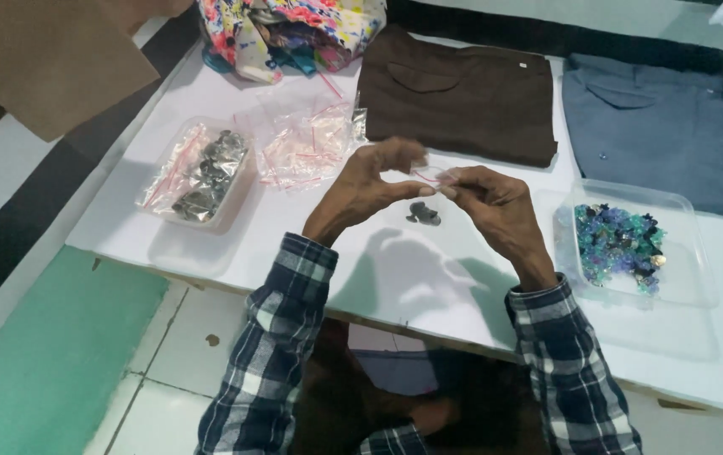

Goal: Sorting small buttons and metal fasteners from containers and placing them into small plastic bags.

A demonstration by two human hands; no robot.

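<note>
Clear small zip bag (pixel 425 195) with dark bits hangs above the white table (pixel 412 270), pinched at its mouth by left hand (pixel 370 190) and right hand (pixel 492 198); loose pinch risks spilling bits.

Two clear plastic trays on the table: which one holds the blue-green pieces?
The clear plastic tray by the right hand, at the table's right, holds blue-green pieces; the left tray holds dark grey ones in small bags.
</note>
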